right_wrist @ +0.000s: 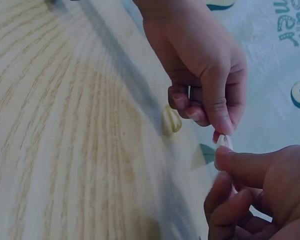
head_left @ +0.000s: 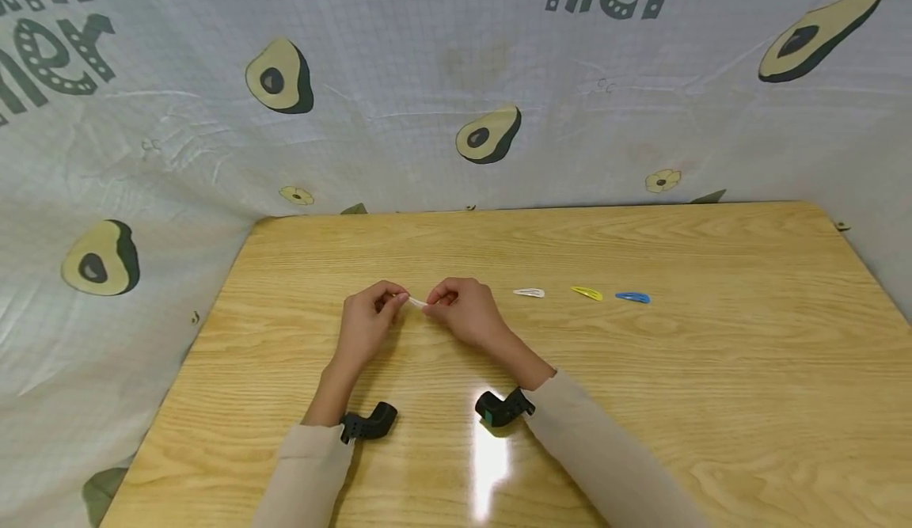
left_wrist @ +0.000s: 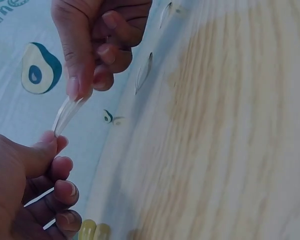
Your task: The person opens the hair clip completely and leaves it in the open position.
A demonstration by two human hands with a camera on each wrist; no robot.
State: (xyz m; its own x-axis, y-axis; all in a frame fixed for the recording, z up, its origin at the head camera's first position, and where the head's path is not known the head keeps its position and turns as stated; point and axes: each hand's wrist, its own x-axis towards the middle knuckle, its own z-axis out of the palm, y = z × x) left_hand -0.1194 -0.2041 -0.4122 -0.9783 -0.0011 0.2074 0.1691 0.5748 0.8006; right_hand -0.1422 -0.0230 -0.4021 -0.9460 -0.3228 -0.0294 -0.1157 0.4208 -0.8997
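Both hands meet above the wooden table [head_left: 712, 385], left of the centre line, with a small white snap hair clip [head_left: 417, 302] between them. My left hand [head_left: 366, 320] pinches one tip of it with thumb and forefinger. The other end sits between the thumb and fingers of my right hand [head_left: 466, 312]. Seen from the left wrist, the white clip [left_wrist: 66, 116] slants between the two pairs of fingertips. In the right wrist view the fingertips cover most of the clip [right_wrist: 224, 142].
Right of the hands a white clip [head_left: 530, 293], a yellow clip [head_left: 587, 294] and a blue clip [head_left: 632, 297] lie in a row. A yellowish item [right_wrist: 171, 120], its kind unclear, lies beyond the left hand. An avocado-print sheet [head_left: 399, 61] hangs behind the table.
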